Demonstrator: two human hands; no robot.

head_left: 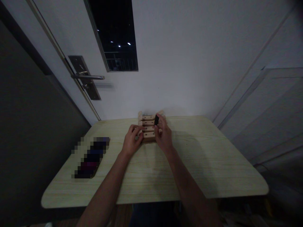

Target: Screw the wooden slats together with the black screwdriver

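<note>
A small light-wood slatted piece (149,135) rests on the table near its back edge. Its crosswise slats carry dark dots that look like screws or holes, and upright parts rise at its far corners. My left hand (133,139) grips its left side, thumb and fingers at the slat ends. Between the thumb and fingers of my right hand (165,135) is a small black block-like object (156,120), held upright over the piece's right side. My right fingers hide part of that side, and I cannot tell whether the black object touches the wood.
The pale wood-grain table (196,170) has rounded front corners. On its left lies a dark, flat, pixelated object (92,159). Behind the table stands a white door (177,63) with a metal handle (91,77) and a narrow dark window (115,34).
</note>
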